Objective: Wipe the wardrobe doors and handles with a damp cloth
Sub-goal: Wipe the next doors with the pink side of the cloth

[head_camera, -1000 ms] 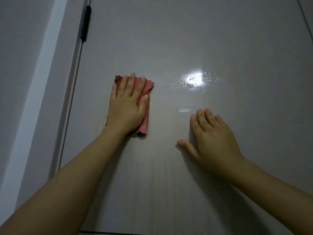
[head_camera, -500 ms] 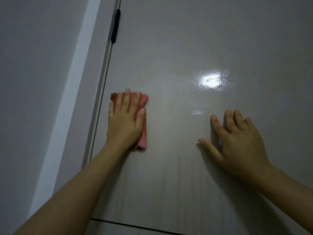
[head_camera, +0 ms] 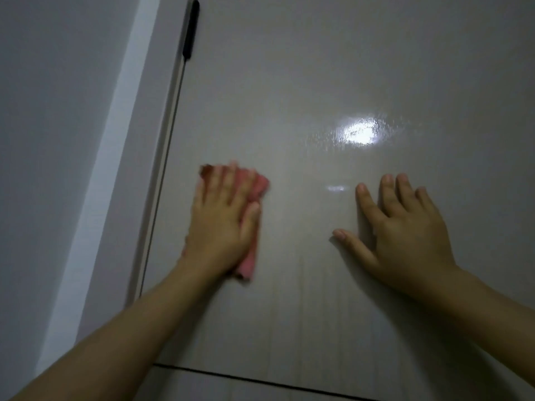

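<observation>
- The left hand [head_camera: 223,224] lies flat on the cloth [head_camera: 254,192], fingers straight and spread, pressing it against the door [head_camera: 318,68]; the fingertips are blurred.
- The cloth is pink and bunched; it shows above the fingertips, to the right of them, and below the heel of the hand.
- The right hand [head_camera: 405,233] is open, its palm and splayed fingers flat on the door, thumb stretched out to the left; it holds nothing and sits well apart from the cloth.
- The door is pale and glossy, with a bright glare spot [head_camera: 360,131] above and between the hands.
- A dark handle [head_camera: 191,30] runs along the door's left edge, up from the left hand.
- A thin dark seam [head_camera: 260,380] crosses below the forearms.
- A grey wall [head_camera: 58,111] stands to the left.
</observation>
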A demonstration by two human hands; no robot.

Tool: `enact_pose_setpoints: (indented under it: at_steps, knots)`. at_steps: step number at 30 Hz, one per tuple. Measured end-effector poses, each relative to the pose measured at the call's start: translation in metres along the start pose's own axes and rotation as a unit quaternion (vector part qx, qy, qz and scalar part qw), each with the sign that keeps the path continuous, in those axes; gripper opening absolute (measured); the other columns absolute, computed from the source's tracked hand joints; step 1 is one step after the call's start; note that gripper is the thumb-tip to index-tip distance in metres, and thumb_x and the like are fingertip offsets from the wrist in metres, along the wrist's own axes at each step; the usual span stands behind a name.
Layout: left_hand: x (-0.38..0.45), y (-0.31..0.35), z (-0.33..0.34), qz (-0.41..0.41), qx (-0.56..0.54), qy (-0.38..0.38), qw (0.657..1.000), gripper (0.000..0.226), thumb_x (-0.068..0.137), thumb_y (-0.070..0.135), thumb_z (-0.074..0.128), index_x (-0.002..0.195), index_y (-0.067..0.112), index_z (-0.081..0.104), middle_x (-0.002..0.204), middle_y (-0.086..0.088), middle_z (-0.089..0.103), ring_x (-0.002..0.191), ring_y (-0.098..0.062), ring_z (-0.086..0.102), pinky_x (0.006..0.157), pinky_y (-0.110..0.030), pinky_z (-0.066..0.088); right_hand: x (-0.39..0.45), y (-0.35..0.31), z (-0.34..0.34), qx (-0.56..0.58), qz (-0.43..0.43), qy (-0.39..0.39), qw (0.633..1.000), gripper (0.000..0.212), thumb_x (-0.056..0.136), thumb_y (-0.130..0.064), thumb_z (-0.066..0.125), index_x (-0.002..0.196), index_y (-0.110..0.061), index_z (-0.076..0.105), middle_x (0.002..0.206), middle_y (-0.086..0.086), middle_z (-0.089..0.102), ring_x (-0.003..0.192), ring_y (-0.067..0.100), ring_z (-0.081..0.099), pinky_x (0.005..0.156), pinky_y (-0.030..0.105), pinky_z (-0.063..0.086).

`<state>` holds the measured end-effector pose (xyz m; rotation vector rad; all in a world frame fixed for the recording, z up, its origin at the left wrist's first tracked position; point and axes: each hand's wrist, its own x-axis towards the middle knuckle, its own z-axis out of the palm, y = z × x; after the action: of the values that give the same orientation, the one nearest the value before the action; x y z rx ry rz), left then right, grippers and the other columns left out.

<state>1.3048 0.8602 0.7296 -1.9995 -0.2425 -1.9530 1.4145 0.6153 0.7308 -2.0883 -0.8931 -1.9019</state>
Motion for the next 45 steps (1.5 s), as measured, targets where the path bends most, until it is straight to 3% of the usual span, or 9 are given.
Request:
enact_pose_setpoints:
  at_steps: [4, 10, 16, 20, 28, 33, 35, 41, 45]
  knots:
    - [-0.011, -0.01, -0.001, 0.112, 0.023, -0.032, 0.993, 0.057, 0.098, 0.044, 0.027, 0.149, 0.02, 0.028, 0.156, -0.009, 0.025, 0.145, -0.027, 0.021, 0.118, -0.045, 0.012, -0.002, 0.005, 0.002, -0.003, -0.019, 0.029, 0.999, 0.082, 0.089, -0.065, 0.024, 0.136, -0.004, 0.05, 0.134, 0.033, 0.048, 0.123, 0.052, 0.045, 0.098, 0.063, 0.035]
    - [-0.006, -0.012, -0.004, -0.082, 0.011, 0.005, 0.997, 0.06, 0.096, 0.045, 0.02, 0.151, 0.02, 0.024, 0.158, -0.011, 0.021, 0.146, -0.029, 0.017, 0.119, -0.047, 0.007, 0.001, 0.011, 0.001, 0.012, -0.041, 0.067, 0.997, 0.063, 0.092, -0.046, 0.028, 0.133, -0.005, 0.054, 0.128, 0.032, 0.053, 0.118, 0.052, 0.049, 0.092, 0.063, 0.041]
    - [-0.077, 0.015, -0.003, 0.088, 0.01, -0.059, 0.994, 0.055, 0.101, 0.046, 0.021, 0.15, 0.023, 0.022, 0.159, -0.007, 0.018, 0.148, -0.025, 0.013, 0.118, -0.05, 0.01, 0.002, 0.026, -0.004, 0.019, -0.1, 0.056, 0.993, 0.053, 0.092, -0.037, 0.033, 0.134, -0.012, 0.055, 0.13, 0.026, 0.055, 0.117, 0.049, 0.052, 0.081, 0.058, 0.05]
    - [-0.05, 0.016, -0.004, -0.05, 0.013, -0.03, 0.998, 0.056, 0.099, 0.042, 0.023, 0.151, 0.023, 0.022, 0.159, -0.008, 0.019, 0.147, -0.025, 0.013, 0.118, -0.049, 0.008, 0.004, 0.04, -0.01, 0.012, -0.139, 0.045, 0.989, 0.043, 0.091, -0.026, 0.044, 0.131, -0.017, 0.059, 0.127, 0.02, 0.06, 0.114, 0.043, 0.058, 0.066, 0.05, 0.054]
    - [-0.057, 0.105, 0.006, 0.106, -0.001, -0.072, 0.992, 0.056, 0.097, 0.043, 0.029, 0.151, 0.026, 0.023, 0.159, -0.006, 0.019, 0.148, -0.025, 0.013, 0.118, -0.05, 0.011, 0.01, 0.048, -0.039, 0.012, -0.143, -0.087, 0.986, 0.051, 0.101, -0.041, 0.024, 0.15, -0.042, 0.009, 0.159, -0.011, 0.011, 0.146, 0.013, 0.012, 0.098, 0.033, 0.041]
    - [-0.009, 0.111, 0.012, -0.089, 0.004, -0.018, 0.996, 0.058, 0.096, 0.041, 0.024, 0.151, 0.022, 0.026, 0.159, -0.01, 0.021, 0.147, -0.029, 0.016, 0.119, -0.05, 0.008, 0.011, 0.063, -0.043, 0.039, -0.158, -0.139, 0.977, 0.053, 0.101, -0.034, 0.031, 0.15, -0.039, 0.01, 0.158, -0.017, 0.006, 0.146, 0.006, 0.007, 0.103, 0.031, 0.036]
    - [-0.023, 0.143, 0.017, -0.059, -0.01, -0.02, 0.998, 0.058, 0.096, 0.039, 0.028, 0.15, 0.02, 0.028, 0.158, -0.011, 0.022, 0.146, -0.03, 0.016, 0.118, -0.052, 0.009, 0.013, 0.068, -0.042, 0.074, -0.162, -0.146, 0.973, 0.054, 0.101, -0.028, 0.033, 0.15, -0.038, 0.014, 0.157, -0.019, 0.009, 0.145, 0.003, 0.007, 0.104, 0.028, 0.032]
    - [-0.073, 0.173, 0.011, 0.245, -0.015, -0.117, 0.962, 0.054, 0.098, 0.044, 0.032, 0.149, 0.025, 0.032, 0.157, -0.007, 0.025, 0.147, -0.027, 0.017, 0.118, -0.051, 0.013, -0.005, 0.09, -0.045, 0.119, -0.157, -0.055, 0.979, 0.045, 0.095, -0.02, 0.037, 0.134, -0.005, 0.052, 0.138, 0.015, 0.051, 0.129, 0.032, 0.048, 0.105, 0.041, 0.037]
    - [-0.014, 0.145, 0.017, 0.072, -0.002, -0.039, 0.997, 0.055, 0.097, 0.042, 0.029, 0.149, 0.024, 0.031, 0.157, -0.008, 0.025, 0.146, -0.027, 0.019, 0.119, -0.048, 0.008, -0.021, 0.111, -0.027, 0.053, -0.154, -0.073, 0.984, 0.05, 0.093, -0.022, 0.045, 0.138, 0.001, 0.045, 0.143, 0.02, 0.043, 0.133, 0.04, 0.04, 0.108, 0.044, 0.026]
